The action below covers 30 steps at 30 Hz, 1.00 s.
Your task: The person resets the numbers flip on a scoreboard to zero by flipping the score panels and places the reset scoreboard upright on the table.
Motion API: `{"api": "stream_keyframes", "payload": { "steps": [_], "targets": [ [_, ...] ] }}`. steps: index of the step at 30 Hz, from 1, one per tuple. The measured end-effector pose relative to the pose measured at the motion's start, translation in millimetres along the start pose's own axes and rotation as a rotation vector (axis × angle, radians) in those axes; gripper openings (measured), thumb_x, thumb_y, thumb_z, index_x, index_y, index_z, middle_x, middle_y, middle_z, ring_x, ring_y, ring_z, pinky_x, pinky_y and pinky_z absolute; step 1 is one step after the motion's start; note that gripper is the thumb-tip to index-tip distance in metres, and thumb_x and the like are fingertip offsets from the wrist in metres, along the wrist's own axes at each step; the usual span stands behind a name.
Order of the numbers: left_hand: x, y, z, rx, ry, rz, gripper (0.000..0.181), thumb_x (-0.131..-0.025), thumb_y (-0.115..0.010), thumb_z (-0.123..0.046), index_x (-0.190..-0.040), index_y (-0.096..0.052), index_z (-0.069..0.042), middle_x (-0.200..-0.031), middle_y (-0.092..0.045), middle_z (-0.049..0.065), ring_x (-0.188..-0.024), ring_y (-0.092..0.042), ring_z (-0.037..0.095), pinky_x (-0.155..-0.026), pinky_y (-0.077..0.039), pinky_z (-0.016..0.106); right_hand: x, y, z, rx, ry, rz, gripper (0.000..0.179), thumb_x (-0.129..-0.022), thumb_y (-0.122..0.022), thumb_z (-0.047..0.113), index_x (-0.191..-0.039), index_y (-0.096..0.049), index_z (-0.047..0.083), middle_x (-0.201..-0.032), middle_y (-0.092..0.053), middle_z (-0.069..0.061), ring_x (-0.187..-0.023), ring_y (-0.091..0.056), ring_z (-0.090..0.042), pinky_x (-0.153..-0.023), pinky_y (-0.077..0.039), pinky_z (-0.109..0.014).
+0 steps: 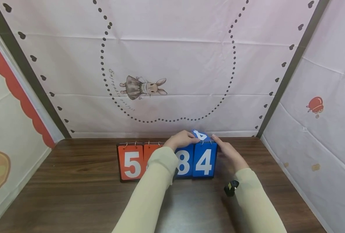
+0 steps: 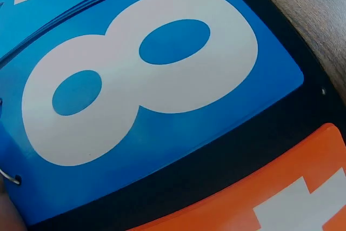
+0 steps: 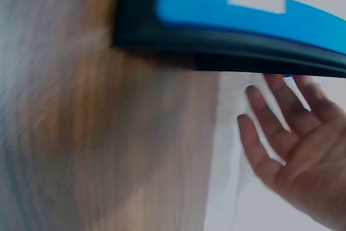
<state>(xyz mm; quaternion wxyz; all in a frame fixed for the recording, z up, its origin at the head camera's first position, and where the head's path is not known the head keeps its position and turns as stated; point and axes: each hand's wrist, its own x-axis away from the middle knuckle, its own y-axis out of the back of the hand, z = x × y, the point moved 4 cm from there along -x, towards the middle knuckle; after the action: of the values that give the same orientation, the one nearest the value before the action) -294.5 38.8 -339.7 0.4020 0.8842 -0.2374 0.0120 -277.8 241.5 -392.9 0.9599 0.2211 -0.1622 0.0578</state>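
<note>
A tabletop flip scoreboard (image 1: 120, 163) stands on the table with orange number cards at left and blue ones at right. My left hand (image 1: 180, 139) reaches over its top edge, fingertips pinching the lower left of a raised blue number card (image 1: 202, 135) that tilts up behind the rings. Below it hang the blue 4 card (image 1: 203, 161) and the blue 8 card (image 2: 124, 87); my left arm covers most of the second orange card (image 1: 149, 152). At the right end, my right hand (image 3: 308, 139) has its fingers spread and loosely bent, close behind the board.
The brown wooden table (image 1: 82, 197) runs back to a pale printed cloth wall (image 1: 172, 64). Similar cloth panels flank it at the left and at the right (image 1: 303, 145). A small black wrist camera (image 1: 231, 188) sits at the right sleeve.
</note>
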Motion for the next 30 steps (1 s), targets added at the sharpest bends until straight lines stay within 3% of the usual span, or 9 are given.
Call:
{"api": "stream_keyframes", "payload": {
  "steps": [6,11,15,22,30],
  "targets": [
    [-0.9,1.3,3.5,0.068,-0.029,-0.024,0.04,-0.089,-0.059,-0.042,-0.116,-0.064,-0.014,-0.118,-0.06,0.005,-0.102,-0.055,0.023,-0.093,-0.043,0.046,11.6,0.7,8.1,-0.108,0.006,-0.116,0.087,-0.081,-0.043,0.072,-0.139,-0.04,0.008,-0.139,-0.041,-0.017,-0.128,-0.036,-0.036,-0.104,-0.024,-0.056],
    [1.6,0.1,3.6,0.07,-0.034,-0.064,0.038,-0.087,-0.061,-0.044,-0.113,-0.066,-0.017,-0.121,-0.058,0.003,-0.104,-0.054,0.022,-0.093,-0.043,0.047,18.6,-4.3,4.4,-0.339,0.071,-0.144,0.068,-0.09,-0.046,0.056,-0.139,-0.04,0.008,-0.141,-0.04,-0.013,-0.13,-0.035,-0.032,-0.106,-0.024,-0.05],
    [4.7,1.2,3.6,0.075,-0.047,-0.099,0.035,-0.085,-0.062,-0.044,-0.111,-0.067,-0.02,-0.114,-0.061,-0.001,-0.099,-0.054,0.019,-0.09,-0.045,0.045,21.9,-8.1,2.7,-0.48,0.131,-0.169,0.054,-0.093,-0.051,0.043,-0.132,-0.047,0.006,-0.136,-0.045,-0.014,-0.125,-0.041,-0.031,-0.106,-0.025,-0.05],
    [4.2,1.1,5.1,0.115,-0.109,-0.117,0.029,-0.086,-0.064,-0.038,-0.11,-0.065,-0.021,-0.11,-0.061,-0.004,-0.097,-0.055,0.016,-0.089,-0.047,0.039,24.3,-10.8,0.9,-0.532,0.206,-0.232,0.045,-0.093,-0.055,0.034,-0.125,-0.052,0.003,-0.128,-0.05,-0.013,-0.118,-0.047,-0.027,-0.105,-0.03,-0.043],
    [5.0,3.4,6.8,0.164,-0.113,-0.104,0.026,-0.085,-0.066,-0.035,-0.107,-0.068,-0.021,-0.112,-0.062,-0.003,-0.099,-0.056,0.017,-0.09,-0.046,0.039,27.4,-10.3,0.7,-0.52,0.221,-0.235,0.052,-0.088,-0.059,0.042,-0.123,-0.053,0.005,-0.128,-0.051,-0.011,-0.116,-0.049,-0.025,-0.105,-0.03,-0.041]
  ]
}}
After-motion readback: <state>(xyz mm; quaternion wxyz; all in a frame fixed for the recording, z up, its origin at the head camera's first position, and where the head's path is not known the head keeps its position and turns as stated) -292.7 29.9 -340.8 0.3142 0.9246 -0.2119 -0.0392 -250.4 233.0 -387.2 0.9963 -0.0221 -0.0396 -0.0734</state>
